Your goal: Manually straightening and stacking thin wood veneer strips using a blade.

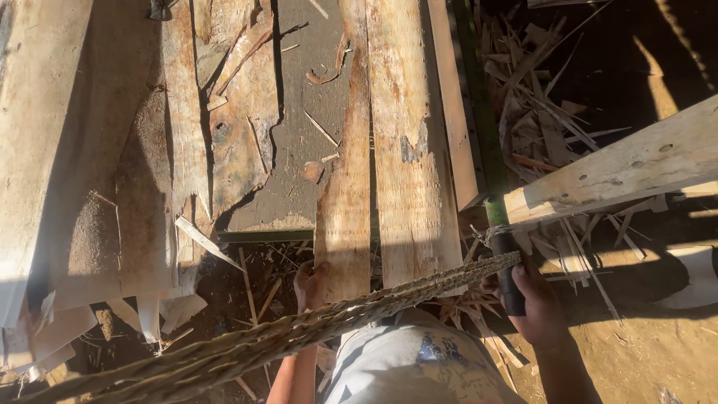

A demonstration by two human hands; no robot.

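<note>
Gripping plank [342, 217] end in left hand [308, 283].

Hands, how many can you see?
2. The left hand grips the near end of a narrow plank. The right hand holds a dark handle beside the twisted rope. No others show.

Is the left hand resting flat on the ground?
No, the left hand grips the near end of a narrow wooden plank, while the right hand holds a dark handle.
</note>
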